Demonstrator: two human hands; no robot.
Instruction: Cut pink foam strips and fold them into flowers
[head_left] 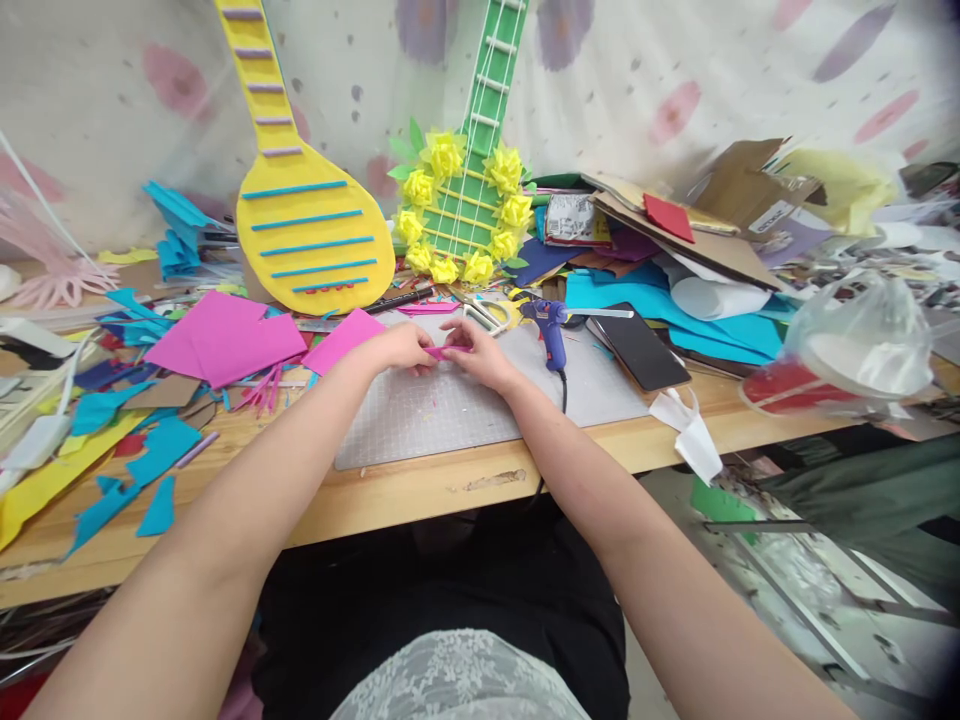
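Observation:
Between my two hands is a small narrow piece of pink paper [448, 352], held above the grey cutting mat [405, 425]. My left hand [407, 348] pinches its left end, and my right hand [481, 355] grips the right end with fingers bent over it. Parts of the strip are hidden behind the fingers. Just left of my left hand lies a pink sheet [341, 340]. Beyond my right hand a pair of scissors [487, 316] rests on the mat, and a purple glue gun [551, 335] with a clear stick stands to the right.
Larger pink sheets [221, 340] and blue scraps [161, 450] cover the left side. A yellow paper instrument [315, 235] and a green one with yellow flowers [469, 205] lean at the back. Rightward are a phone [641, 345] and a red-and-white bucket [810, 375] in plastic.

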